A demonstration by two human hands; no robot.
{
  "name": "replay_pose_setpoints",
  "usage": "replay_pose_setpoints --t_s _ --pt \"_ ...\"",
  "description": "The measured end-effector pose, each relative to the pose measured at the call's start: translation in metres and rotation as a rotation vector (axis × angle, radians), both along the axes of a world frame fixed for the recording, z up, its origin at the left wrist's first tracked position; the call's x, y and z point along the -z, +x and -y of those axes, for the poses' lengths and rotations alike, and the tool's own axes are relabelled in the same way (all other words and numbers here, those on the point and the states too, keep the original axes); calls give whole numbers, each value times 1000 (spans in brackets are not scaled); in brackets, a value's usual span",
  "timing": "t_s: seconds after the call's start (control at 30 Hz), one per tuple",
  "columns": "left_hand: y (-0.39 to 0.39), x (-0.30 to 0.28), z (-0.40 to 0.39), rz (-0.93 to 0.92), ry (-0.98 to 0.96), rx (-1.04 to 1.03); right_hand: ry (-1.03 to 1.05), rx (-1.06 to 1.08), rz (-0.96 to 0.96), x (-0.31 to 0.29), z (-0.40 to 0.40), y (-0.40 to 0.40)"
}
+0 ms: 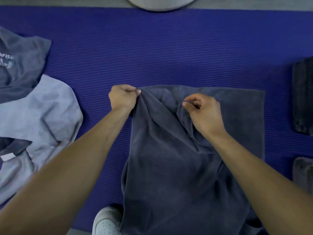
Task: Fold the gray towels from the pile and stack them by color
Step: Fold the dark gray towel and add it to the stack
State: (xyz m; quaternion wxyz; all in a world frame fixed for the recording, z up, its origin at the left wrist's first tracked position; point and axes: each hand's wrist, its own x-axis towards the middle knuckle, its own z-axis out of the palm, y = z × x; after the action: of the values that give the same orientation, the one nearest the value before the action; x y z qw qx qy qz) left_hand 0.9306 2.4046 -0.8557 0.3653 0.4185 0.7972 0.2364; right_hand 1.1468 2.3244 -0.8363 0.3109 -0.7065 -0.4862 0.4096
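Right now I am holding a dark gray terry towel point(169, 158) up by its far edge over a ribbed blue-purple foam mat point(169, 48). My left hand point(122, 97) is pinching the towel's upper left corner between thumb and curled fingers, knuckles facing me. My right hand point(204, 112) is pinching a bunched fold of the same towel further along that edge, thumb and forefinger closed on the cloth. Between my two hands the fabric is sagging into loose creases, and the rest of it is hanging down toward me, covering the space between my forearms. The towel's right part is lying flat on the mat, its upper right corner squared off beyond my right hand.

To my left, an unfolded pile is lying on the mat: a light gray crumpled towel point(42, 112) is resting nearest me, and a darker gray cloth with pale printed lettering point(20, 65) is lying behind it, partly overlapping. At the right edge, well apart from my hands, a folded very dark towel stack point(303, 95) is sitting on the mat, and nearer me a second folded gray towel stack point(303, 172) is showing, cut off by the frame. A white perforated shoe point(105, 221) is peeking out below the hanging towel. A pale gray rounded object point(160, 2) is lying past the mat's far edge.
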Motion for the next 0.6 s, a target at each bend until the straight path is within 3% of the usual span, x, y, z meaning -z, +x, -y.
replay_pose_setpoints --t_s 0.13,0.37,0.6 --pt "3 3 3 2 36 -90 9 7 -36 -1 1 0" --pt "-14 7 0 -145 75 333 -29 -7 -38 8 8 -7" --pt "-9 3 -2 -206 84 313 -78 -2 -44 6 8 -1"
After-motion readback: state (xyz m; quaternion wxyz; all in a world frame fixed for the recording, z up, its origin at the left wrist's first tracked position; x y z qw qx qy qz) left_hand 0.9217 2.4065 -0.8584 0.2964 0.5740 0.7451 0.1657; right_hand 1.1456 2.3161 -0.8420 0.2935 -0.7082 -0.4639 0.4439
